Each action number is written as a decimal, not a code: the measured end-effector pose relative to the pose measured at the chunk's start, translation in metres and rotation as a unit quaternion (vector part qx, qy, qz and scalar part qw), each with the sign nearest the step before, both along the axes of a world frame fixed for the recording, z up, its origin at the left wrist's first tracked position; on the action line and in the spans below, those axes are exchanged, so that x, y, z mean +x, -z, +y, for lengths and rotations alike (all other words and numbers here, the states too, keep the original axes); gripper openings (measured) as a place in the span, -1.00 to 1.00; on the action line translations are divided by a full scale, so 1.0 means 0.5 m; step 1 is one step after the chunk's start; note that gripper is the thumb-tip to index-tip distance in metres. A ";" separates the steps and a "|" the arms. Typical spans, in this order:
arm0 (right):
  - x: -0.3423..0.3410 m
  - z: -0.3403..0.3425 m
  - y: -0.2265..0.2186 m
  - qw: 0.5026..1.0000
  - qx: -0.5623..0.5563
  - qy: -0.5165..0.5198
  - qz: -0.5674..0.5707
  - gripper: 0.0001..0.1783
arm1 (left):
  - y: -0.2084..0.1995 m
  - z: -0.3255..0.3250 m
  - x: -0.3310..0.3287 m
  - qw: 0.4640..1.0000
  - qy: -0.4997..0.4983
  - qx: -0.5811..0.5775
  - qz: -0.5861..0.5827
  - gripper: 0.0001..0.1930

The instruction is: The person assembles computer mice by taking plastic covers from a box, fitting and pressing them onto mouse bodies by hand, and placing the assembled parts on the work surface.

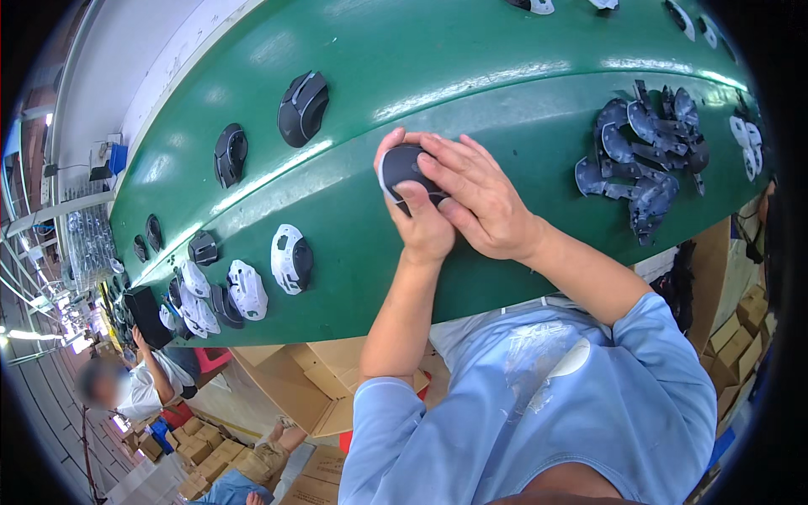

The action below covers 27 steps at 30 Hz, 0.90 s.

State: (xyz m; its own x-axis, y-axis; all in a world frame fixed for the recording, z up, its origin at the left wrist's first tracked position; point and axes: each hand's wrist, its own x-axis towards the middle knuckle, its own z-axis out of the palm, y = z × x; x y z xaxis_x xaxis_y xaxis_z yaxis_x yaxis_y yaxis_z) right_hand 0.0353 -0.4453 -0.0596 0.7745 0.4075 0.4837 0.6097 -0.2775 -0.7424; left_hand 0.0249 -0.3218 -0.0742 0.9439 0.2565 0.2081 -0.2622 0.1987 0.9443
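Note:
A computer mouse (pixel 402 165) with a dark top and a pale edge sits between my hands above the green table. My left hand (pixel 427 227) cups it from the near left side, thumb on its top and fingers round the far edge. My right hand (pixel 488 198) lies across the right part of the mouse, fingers bent over its top and closed on it. Both palms hide the underside. To the left is a white-and-black mouse shell (pixel 290 258); beyond, two dark mouse shells (pixel 303 109) lie apart from my hands.
A heap of dark, glossy mouse shell parts (pixel 648 151) lies on the green table (pixel 497 93) at right. White shells (pixel 247 290) cluster near the left edge. An open cardboard box (pixel 307 383) stands below the table edge. A person (pixel 156 379) sits at far left.

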 end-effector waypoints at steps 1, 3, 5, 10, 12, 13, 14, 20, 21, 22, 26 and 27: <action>0.001 -0.003 0.000 0.999 -0.028 -0.002 -0.024 -0.43 | 0.000 0.008 0.001 1.000 0.003 0.003 0.002 -0.19; 0.014 -0.015 0.013 0.998 -0.012 0.004 -0.069 -0.43 | -0.018 0.024 0.006 0.991 0.063 -0.119 -0.003 -0.23; 0.014 -0.022 0.005 0.995 0.034 0.039 -0.087 -0.41 | -0.026 0.034 0.007 0.947 0.110 -0.303 -0.006 -0.29; 0.008 -0.021 0.039 0.928 0.212 -0.035 0.304 -0.32 | -0.022 0.032 0.021 0.921 0.145 -0.361 -0.026 -0.33; 0.016 -0.021 0.032 0.786 0.363 -0.225 0.447 -0.30 | -0.009 0.041 0.024 0.896 0.219 -0.379 -0.071 -0.34; 0.021 -0.024 0.040 0.787 0.348 -0.235 0.451 -0.29 | -0.004 0.043 0.023 0.894 0.220 -0.386 -0.063 -0.35; 0.021 -0.024 0.038 0.787 0.349 -0.238 0.451 -0.29 | 0.000 0.044 0.028 0.895 0.219 -0.384 -0.064 -0.35; 0.007 -0.030 0.027 0.779 0.314 -0.245 0.483 -0.40 | 0.009 0.045 0.032 0.868 0.267 -0.411 -0.084 -0.36; 0.007 -0.027 0.028 0.781 0.299 -0.247 0.489 -0.44 | 0.009 0.048 0.028 0.868 0.265 -0.413 -0.078 -0.36; 0.008 -0.026 0.029 0.783 0.284 -0.249 0.494 -0.47 | 0.009 0.050 0.025 0.867 0.264 -0.416 -0.072 -0.36; 0.019 -0.033 0.017 0.793 0.208 -0.252 0.514 -0.48 | 0.002 0.049 0.021 0.876 0.263 -0.398 -0.070 -0.37; 0.021 -0.034 0.016 0.792 0.204 -0.232 0.527 -0.45 | 0.002 0.045 0.023 0.878 0.256 -0.399 -0.068 -0.38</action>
